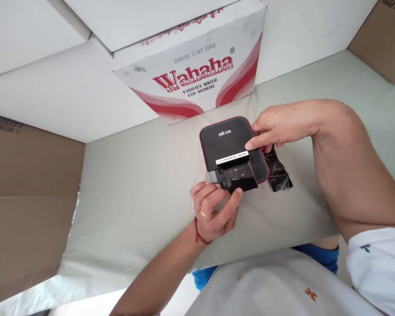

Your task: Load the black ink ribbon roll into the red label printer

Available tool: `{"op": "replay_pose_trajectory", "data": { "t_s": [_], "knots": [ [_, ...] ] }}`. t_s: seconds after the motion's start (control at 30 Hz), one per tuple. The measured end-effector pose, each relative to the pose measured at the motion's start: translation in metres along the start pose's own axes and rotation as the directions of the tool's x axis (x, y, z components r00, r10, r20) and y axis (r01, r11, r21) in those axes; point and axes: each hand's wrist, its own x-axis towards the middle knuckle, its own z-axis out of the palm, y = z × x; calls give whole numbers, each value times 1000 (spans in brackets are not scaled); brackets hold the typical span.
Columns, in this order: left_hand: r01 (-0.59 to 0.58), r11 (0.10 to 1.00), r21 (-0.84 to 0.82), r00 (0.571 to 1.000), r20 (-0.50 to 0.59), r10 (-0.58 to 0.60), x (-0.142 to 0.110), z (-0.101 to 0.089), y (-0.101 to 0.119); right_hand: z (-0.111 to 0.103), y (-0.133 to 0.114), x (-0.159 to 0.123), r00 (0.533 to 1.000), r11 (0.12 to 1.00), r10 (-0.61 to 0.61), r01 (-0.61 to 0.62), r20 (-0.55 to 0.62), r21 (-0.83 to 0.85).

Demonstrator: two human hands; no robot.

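Observation:
A small black printer-like device with a red edge and a white label strip lies on the cloth-covered table. My right hand grips its right side, thumb on the top and the other fingers partly hidden behind the edge. From the slot at the device's near side a shiny black strip sticks out. My left hand is closed at that strip, with thumb and fingers at its near edge. Beside the device, below my right hand, lies a creased black glossy piece; its kind is unclear.
Behind the device stands a white and red Wahaha water carton, against white panels. Brown cardboard boxes border the left, and another brown box is at the far right. Pale green cloth covers the table.

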Motion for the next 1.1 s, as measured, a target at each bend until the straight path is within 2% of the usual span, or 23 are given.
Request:
{"op": "replay_pose_trajectory", "data": {
  "t_s": [0.27, 0.43, 0.57, 0.67, 0.73, 0.83, 1.0, 1.1],
  "knots": [
    [-5, 1000, 26, 1000, 10, 4, 1, -2, -3, 5, -6, 1, 994, 999, -48, 50, 101, -21],
    [0, 999, 51, 1000, -9, 1, 1, -5, -3, 6, -9, 3, 987, 999, -48, 45, 151, 25],
    [82, 995, -52, 997, -7, -82, 3, -15, -10, 5, -9, 2, 987, 998, -57, 52, 148, 38],
    [238, 967, -91, 971, 51, -234, 10, -24, -24, 6, -8, 0, 991, 998, -47, 42, 122, 48],
    [336, 937, -93, 928, 203, -312, 17, -30, -35, 6, -9, -1, 993, 998, -39, 33, 109, 61],
    [335, 935, -115, 898, 339, -281, 26, -34, -48, 7, -11, -2, 995, 999, -16, 11, 103, 52],
    [389, 913, -123, 885, 324, -334, 30, -33, -51, 7, -16, -3, 997, 1000, -7, 6, 80, 9],
    [505, 837, -213, 845, 320, -429, 26, -28, -53, 8, -21, -12, 1000, 995, 22, -24, -16, -97]
  ]
}}
